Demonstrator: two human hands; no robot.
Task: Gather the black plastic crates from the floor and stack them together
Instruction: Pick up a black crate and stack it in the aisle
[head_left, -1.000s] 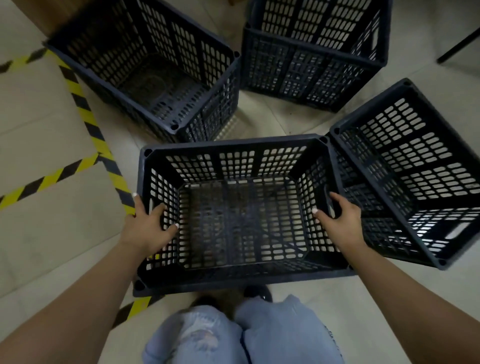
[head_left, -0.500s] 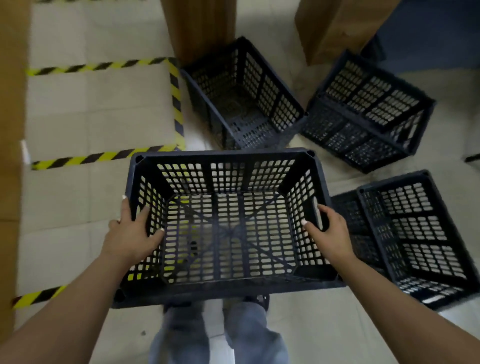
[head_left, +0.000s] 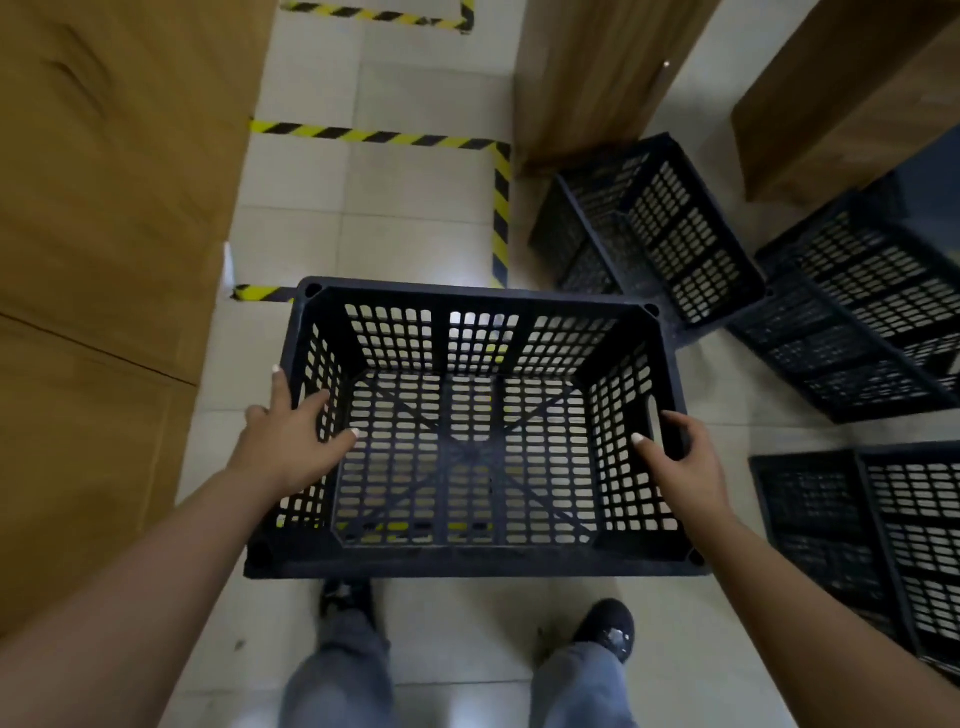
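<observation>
A black slotted plastic crate (head_left: 467, 564) hangs level above the tiled floor in front of me, mouth up and empty. My left hand (head_left: 291, 441) grips its left wall over the rim, thumb inside. My right hand (head_left: 680, 462) grips the right wall at the handle slot. Three more black crates stand on the floor to the right: one (head_left: 675, 234) by the wooden post, one (head_left: 862, 332) behind it, one (head_left: 893, 545) at the right edge, cut off by the frame.
A wooden cabinet (head_left: 104, 260) fills the left side. Two wooden posts or panels (head_left: 587, 78) stand at the back right. Yellow and black tape (head_left: 501, 208) marks the pale floor tiles. My feet (head_left: 608, 629) stand just below the held crate.
I have lifted the crate off the floor and turned left with it. The other crates have slid to the right of view and the wooden cabinet has come in on the left.
</observation>
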